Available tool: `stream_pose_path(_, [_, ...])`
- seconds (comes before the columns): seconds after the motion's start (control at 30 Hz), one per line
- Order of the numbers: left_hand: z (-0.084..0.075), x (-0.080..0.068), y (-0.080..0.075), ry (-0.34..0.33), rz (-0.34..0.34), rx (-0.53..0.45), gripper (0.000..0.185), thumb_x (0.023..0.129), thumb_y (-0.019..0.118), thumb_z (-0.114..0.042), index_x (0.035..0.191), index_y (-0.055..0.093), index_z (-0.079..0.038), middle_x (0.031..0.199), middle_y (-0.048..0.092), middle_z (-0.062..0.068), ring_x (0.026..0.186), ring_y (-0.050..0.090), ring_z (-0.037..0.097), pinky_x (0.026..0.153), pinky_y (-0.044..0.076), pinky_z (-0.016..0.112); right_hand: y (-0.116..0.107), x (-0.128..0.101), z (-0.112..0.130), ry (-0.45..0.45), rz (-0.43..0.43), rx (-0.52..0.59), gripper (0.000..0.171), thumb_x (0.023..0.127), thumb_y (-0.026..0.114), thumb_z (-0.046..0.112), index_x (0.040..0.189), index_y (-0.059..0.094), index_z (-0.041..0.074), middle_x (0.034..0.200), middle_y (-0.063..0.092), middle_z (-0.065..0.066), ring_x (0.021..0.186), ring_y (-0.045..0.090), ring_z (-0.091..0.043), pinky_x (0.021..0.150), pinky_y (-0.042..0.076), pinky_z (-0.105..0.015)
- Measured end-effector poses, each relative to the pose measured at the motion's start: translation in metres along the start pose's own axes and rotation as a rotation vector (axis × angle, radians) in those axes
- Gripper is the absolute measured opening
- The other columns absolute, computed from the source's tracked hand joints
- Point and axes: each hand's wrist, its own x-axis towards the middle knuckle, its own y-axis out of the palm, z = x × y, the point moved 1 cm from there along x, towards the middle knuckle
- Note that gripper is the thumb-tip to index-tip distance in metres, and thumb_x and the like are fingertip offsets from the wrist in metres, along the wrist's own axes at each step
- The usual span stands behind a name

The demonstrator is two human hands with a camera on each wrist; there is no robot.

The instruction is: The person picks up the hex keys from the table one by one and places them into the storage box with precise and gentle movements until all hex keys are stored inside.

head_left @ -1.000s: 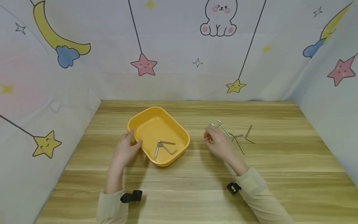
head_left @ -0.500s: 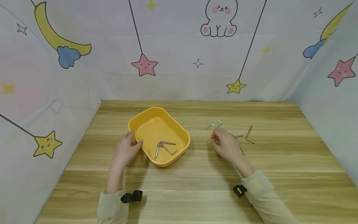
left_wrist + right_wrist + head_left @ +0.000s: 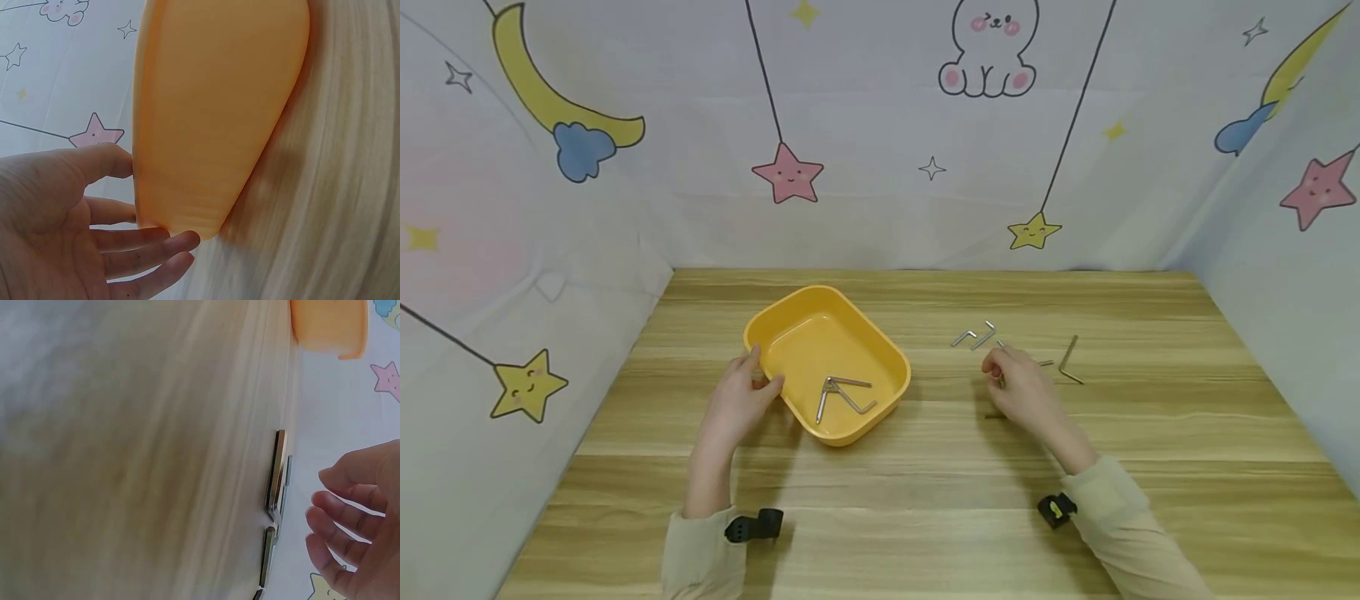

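Lying flat on the wooden table [image 3: 1150,433], the loose hex keys [image 3: 974,335] are spread to the right of the yellow tray [image 3: 790,312], and a few more of them [image 3: 842,393] already rest inside it. The right hand [image 3: 1026,393] is held just over the scattered keys with its fingers [image 3: 340,515] relaxed and apart, nothing yet being gripped. The left hand [image 3: 739,404] is kept on the near left corner of the tray, thumb on the rim and fingers [image 3: 150,240] under the wall, so the tray is steadied.

Each key is judged to be light, stiff and thin, of smooth metal, and likely to slip or spin if pressed on from above. A pinch at the bend or along the long leg, between thumb and forefinger, is judged the surest hold; one end may first need to be tipped up from the table.
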Motion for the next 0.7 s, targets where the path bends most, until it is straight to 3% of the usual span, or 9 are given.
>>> stream_pose_path(0.7, [0.005,0.002,0.002,0.012,-0.011,-0.004,0.072,0.097,0.052,-0.030,0.151,0.019,0.003,0.149,0.033,0.028,0.115,0.055,0.039,0.094,0.048,0.051,-0.004,-0.008,-0.013,0.026,0.078,-0.058,0.012,0.079,0.068,0.001,0.089,0.064,0.003,0.080,0.060,-0.006,0.072,0.053,-0.019,0.062,0.045,-0.031])
